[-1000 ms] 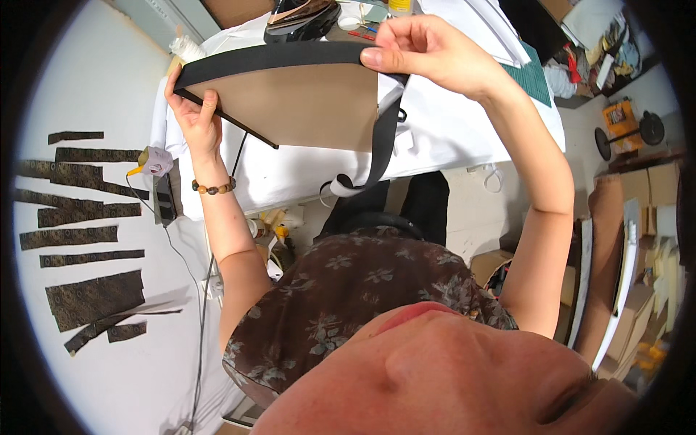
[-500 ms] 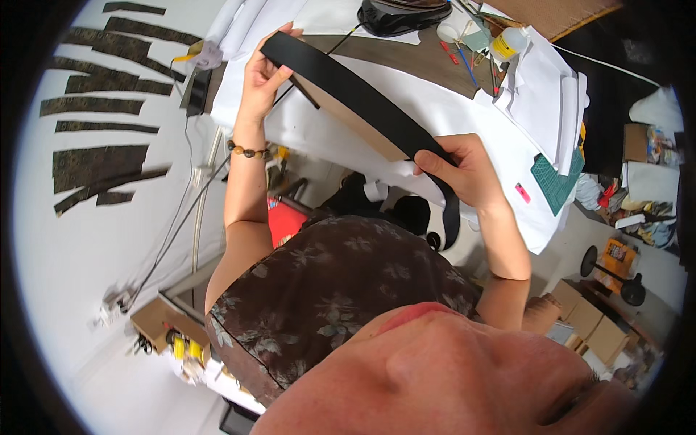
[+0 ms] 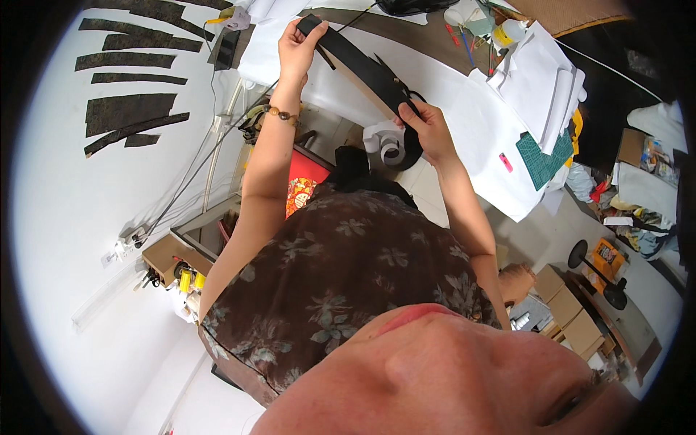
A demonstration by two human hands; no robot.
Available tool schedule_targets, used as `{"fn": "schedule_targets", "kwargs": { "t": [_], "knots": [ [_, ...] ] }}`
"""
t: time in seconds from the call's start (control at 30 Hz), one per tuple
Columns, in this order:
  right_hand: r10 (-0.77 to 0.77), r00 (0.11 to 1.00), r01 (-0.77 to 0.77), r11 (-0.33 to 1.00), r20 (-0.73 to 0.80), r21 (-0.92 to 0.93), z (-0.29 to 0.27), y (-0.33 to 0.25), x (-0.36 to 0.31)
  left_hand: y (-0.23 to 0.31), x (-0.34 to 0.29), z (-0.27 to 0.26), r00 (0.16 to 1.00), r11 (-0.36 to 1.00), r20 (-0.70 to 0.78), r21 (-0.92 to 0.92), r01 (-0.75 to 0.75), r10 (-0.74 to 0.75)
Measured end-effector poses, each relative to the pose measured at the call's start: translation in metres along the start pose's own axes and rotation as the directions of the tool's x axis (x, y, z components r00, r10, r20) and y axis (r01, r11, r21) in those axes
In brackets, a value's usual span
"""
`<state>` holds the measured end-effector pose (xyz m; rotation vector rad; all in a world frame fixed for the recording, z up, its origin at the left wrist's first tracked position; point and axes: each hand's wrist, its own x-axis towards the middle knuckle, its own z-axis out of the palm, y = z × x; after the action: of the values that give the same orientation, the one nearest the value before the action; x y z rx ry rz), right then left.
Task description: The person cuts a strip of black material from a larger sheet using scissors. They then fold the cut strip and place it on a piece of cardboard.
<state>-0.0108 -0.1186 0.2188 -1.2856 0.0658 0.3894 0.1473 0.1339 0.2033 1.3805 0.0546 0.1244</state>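
A black strip (image 3: 362, 65) with a beige underside is stretched between my two hands above the white-covered table. At its far upper-left end, my left hand (image 3: 299, 52) grips it with the thumb on top; a beaded bracelet circles that wrist. Lower along the strip, my right hand (image 3: 426, 130) pinches it between thumb and fingers. Part of a black loop hangs below my right hand, next to a white paper-like curl (image 3: 391, 151). Dark scissors (image 3: 396, 81) show just beyond the strip near my right hand; the strip hides part of them.
Rolled white paper (image 3: 554, 112), a green cutting mat (image 3: 544, 156) and a small pink object (image 3: 505, 162) lie on the table's right side. A bottle (image 3: 509, 33) and several slim tools stand at the back. Dark pattern-like pieces (image 3: 130, 114) hang on the left wall.
Both hands have shifted away from my body with the strip, which looks straighter. The scissors and the white curl show more plainly. The whole view has tilted a little.
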Motion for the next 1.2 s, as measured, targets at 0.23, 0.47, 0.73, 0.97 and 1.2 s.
{"fn": "schedule_targets", "kwargs": {
  "t": [0.23, 0.47, 0.73, 0.97, 1.2],
  "knots": [
    [-0.13, 0.988, 0.141, 0.98, -0.084, 0.143, 0.009, 0.013, 0.002, 0.0, 0.001, 0.001, 1.0, 0.997, -0.008, 0.072, 0.012, -0.011],
    [-0.12, 0.99, 0.126, 0.987, -0.069, 0.101, 0.001, 0.013, 0.008, -0.013, 0.027, -0.058, 0.873, 0.99, 0.488, 0.114, -0.078, 0.013],
    [-0.094, 0.995, 0.095, 0.995, -0.036, 0.026, -0.001, 0.011, 0.007, 0.099, 0.006, 0.035, 0.29, 0.139, 0.944, 0.312, -0.94, -0.16],
    [-0.062, 0.998, 0.062, 0.998, -0.029, 0.0, -0.004, 0.015, 0.004, 0.077, 0.011, 0.045, 0.276, 0.012, 0.934, 0.286, -0.958, -0.226],
    [-0.086, 0.996, 0.085, 0.995, -0.018, -0.049, -0.005, 0.013, 0.002, 0.088, 0.014, 0.054, 0.273, 0.15, 0.907, 0.333, -0.931, -0.321]
  ]
}}
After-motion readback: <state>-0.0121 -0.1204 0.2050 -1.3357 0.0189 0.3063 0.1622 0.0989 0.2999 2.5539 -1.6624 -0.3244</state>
